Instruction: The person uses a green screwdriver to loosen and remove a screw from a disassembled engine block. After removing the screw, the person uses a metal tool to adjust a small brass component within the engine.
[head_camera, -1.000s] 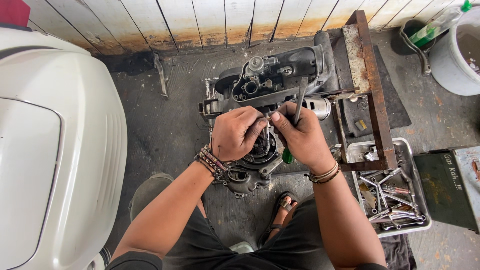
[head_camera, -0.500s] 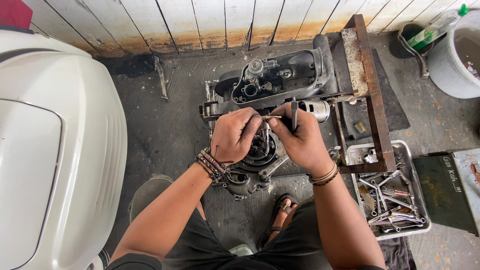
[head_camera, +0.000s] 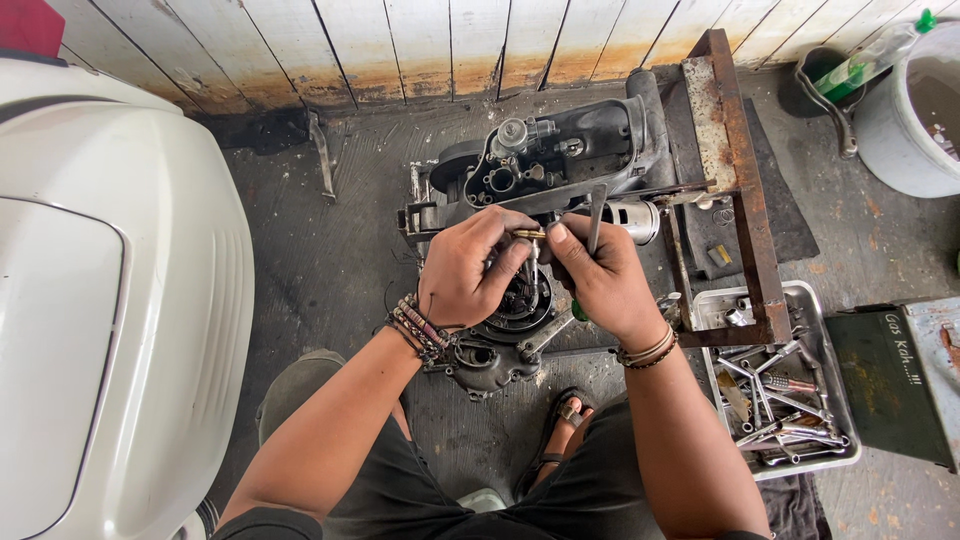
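Head view, left to right: a white scooter body panel (head_camera: 110, 300) fills the left edge, with a strip of bare concrete floor (head_camera: 330, 270) between it and the engine casing (head_camera: 545, 170), which lies near the plank wall (head_camera: 400, 40). Left hand (head_camera: 470, 270) is curled, thumb and fingers pinching a small brass-coloured part (head_camera: 530, 234) over the casing's round opening; right hand (head_camera: 600, 275) is closed around a slim metal tool (head_camera: 596, 215), its fingertips touching the left hand's. Right of the hands, a rusty frame (head_camera: 745, 170) overlaps a metal tray of wrenches (head_camera: 785, 400), a dark green box (head_camera: 890, 385) just beside it.
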